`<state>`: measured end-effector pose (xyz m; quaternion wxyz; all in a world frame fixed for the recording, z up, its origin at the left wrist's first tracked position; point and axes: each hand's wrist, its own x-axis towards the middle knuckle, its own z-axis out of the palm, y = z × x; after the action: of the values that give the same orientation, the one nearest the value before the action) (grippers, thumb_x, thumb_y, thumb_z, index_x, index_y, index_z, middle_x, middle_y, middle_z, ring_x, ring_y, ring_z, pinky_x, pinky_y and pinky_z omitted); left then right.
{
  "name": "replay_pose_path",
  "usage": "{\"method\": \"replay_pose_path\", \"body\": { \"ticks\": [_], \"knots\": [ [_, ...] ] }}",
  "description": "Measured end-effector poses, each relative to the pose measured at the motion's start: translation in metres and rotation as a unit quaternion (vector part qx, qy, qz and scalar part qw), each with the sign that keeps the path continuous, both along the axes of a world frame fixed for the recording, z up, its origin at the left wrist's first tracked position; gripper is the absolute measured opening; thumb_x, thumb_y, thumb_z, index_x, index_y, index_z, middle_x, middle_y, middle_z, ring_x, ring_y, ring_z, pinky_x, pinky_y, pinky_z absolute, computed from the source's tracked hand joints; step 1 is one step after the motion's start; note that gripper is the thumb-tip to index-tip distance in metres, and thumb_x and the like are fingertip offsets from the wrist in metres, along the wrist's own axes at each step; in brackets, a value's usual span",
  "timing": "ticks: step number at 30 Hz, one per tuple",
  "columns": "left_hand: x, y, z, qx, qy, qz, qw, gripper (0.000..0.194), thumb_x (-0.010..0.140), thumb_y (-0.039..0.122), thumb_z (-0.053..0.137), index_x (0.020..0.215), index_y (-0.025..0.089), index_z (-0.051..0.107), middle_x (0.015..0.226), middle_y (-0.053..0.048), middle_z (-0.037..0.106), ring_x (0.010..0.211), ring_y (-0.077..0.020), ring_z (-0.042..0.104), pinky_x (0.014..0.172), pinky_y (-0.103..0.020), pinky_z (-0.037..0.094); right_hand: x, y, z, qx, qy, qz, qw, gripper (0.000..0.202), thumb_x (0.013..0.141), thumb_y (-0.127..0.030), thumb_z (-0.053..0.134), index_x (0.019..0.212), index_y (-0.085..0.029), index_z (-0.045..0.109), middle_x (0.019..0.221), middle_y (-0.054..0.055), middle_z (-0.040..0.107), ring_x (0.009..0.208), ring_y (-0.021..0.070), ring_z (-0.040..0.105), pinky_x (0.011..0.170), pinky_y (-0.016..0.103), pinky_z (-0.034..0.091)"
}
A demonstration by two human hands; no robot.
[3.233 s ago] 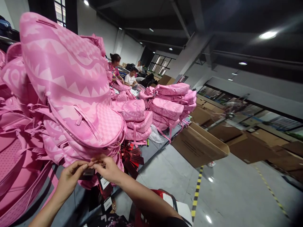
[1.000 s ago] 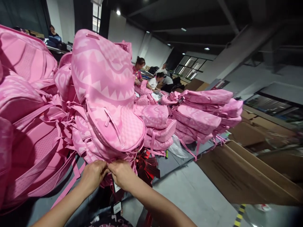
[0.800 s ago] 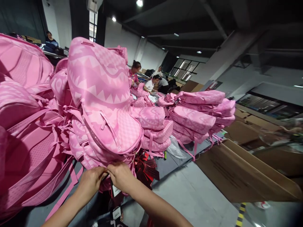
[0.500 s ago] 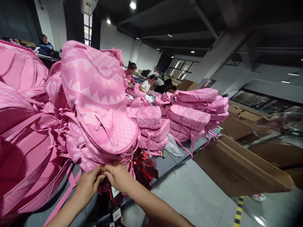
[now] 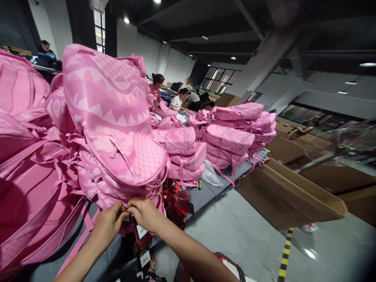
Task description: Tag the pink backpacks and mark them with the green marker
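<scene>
A large pink backpack (image 5: 117, 113) with a jagged-tooth print stands in front of me, leaning over other pink bags. At its lower edge my left hand (image 5: 108, 224) is closed in a pinch. My right hand (image 5: 144, 212) pinches right beside it, the fingertips of both almost meeting. Whatever they hold is too small or hidden to make out. Just under my right hand hang dark tags (image 5: 145, 258) with white barcode labels. A bunch of shiny red and dark tags (image 5: 179, 201) sits to the right of the backpack's base.
Pink backpacks with loose straps (image 5: 38, 203) crowd the left. More stacked pink bags (image 5: 227, 139) and a clear plastic bag (image 5: 212, 174) lie along the grey table (image 5: 199, 199). An open cardboard box (image 5: 282, 196) and a fan (image 5: 340, 147) stand right. Several people work behind.
The view has shifted slightly, so most of the scene sits a little further left and higher. Both hands stay pinched together at the backpack's lower edge.
</scene>
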<state>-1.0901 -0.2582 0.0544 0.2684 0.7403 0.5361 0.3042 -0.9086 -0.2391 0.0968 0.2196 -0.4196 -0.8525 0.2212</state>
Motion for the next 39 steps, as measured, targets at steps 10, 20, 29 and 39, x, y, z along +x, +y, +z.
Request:
{"method": "replay_pose_path", "body": {
  "ticks": [10, 20, 29, 39],
  "knots": [
    [0.002, -0.004, 0.002, -0.003, -0.029, -0.046, 0.999, 0.021, 0.092, 0.032, 0.044, 0.096, 0.023, 0.063, 0.085, -0.002, 0.074, 0.074, -0.0163, 0.07, 0.067, -0.023, 0.05, 0.002, -0.005, 0.0, -0.011, 0.031, -0.02, 0.999, 0.011, 0.092, -0.014, 0.056, 0.09, -0.018, 0.066, 0.086, 0.001, 0.07, 0.082, 0.0127, 0.066, 0.076, 0.02, 0.045],
    [0.003, -0.007, 0.0, 0.024, 0.049, -0.011, 0.998, 0.022, 0.092, 0.033, 0.043, 0.087, 0.022, 0.062, 0.074, -0.002, 0.072, 0.066, -0.0183, 0.069, 0.058, -0.024, 0.044, 0.002, -0.01, -0.002, -0.009, 0.046, -0.034, 0.998, 0.01, 0.091, -0.013, 0.057, 0.09, -0.018, 0.065, 0.085, 0.001, 0.07, 0.082, 0.0133, 0.065, 0.079, 0.022, 0.045],
    [0.005, -0.008, 0.002, 0.037, 0.069, -0.014, 0.997, 0.019, 0.092, 0.033, 0.048, 0.086, 0.021, 0.061, 0.077, -0.001, 0.071, 0.068, -0.0167, 0.068, 0.06, -0.023, 0.042, 0.004, -0.013, -0.013, -0.005, 0.072, -0.051, 0.996, 0.009, 0.092, -0.014, 0.056, 0.093, -0.018, 0.064, 0.086, 0.001, 0.07, 0.08, 0.013, 0.064, 0.082, 0.023, 0.045],
    [0.009, -0.013, 0.0, 0.084, 0.042, -0.017, 0.995, 0.018, 0.092, 0.025, 0.047, 0.094, 0.021, 0.064, 0.083, -0.002, 0.073, 0.07, -0.0144, 0.069, 0.062, -0.021, 0.046, 0.006, -0.015, -0.018, -0.004, 0.1, -0.067, 0.993, 0.012, 0.093, -0.012, 0.053, 0.094, -0.018, 0.064, 0.09, 0.003, 0.07, 0.084, 0.0143, 0.064, 0.081, 0.025, 0.045]
  ]
}}
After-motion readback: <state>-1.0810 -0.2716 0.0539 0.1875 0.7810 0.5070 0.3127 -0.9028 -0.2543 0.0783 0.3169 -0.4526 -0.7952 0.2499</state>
